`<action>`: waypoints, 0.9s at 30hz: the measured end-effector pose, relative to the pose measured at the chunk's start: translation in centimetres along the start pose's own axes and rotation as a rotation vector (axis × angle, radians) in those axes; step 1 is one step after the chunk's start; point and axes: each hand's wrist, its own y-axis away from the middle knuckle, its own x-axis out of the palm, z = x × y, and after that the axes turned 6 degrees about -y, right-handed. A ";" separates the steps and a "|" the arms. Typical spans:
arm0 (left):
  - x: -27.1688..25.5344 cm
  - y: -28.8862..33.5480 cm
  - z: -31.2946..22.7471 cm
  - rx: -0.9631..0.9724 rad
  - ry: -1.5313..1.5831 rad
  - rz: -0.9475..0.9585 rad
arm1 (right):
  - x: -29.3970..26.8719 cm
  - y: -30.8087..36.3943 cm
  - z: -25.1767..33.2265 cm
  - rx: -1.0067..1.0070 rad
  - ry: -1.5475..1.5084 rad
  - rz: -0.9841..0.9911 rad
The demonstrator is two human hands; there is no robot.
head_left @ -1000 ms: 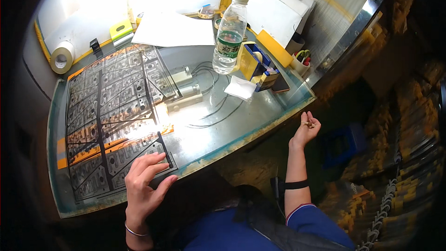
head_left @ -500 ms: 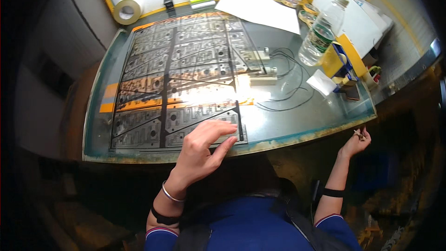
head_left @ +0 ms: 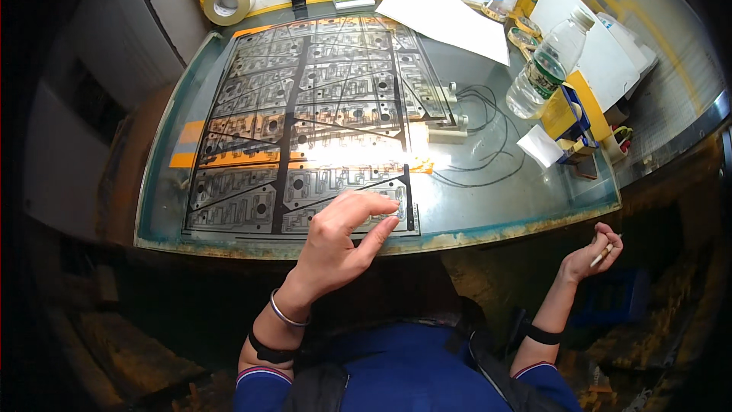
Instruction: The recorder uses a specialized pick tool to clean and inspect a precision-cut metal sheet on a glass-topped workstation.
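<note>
And here's the left hand (head_left: 333, 250), fingers curved over thumb with a narrow gap between the tips, nothing visible in it, right at the near edge of the large, clear film sheet (head_left: 328, 128) patterned in grey and black; whether it's touching, I can't tell! The sheet lies flat on the glass-topped table (head_left: 518, 200) with its teal rim. Out to the right, beyond the table's front edge, the right hand (head_left: 589, 259) has its fingers closed around a slender, pale stick-like object (head_left: 600, 258), slanting out from the grip.
</note>
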 end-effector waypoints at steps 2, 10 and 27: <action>0.0 0.0 0.1 0.009 -0.004 0.001 | 0.5 0.2 1.2 0.019 -0.191 0.228; -0.1 -0.1 -0.2 0.014 -0.021 0.006 | 7.1 4.9 6.5 0.272 -0.489 0.683; 0.4 0.0 -0.3 0.097 -0.158 0.054 | 12.8 7.0 9.5 0.427 -0.242 1.153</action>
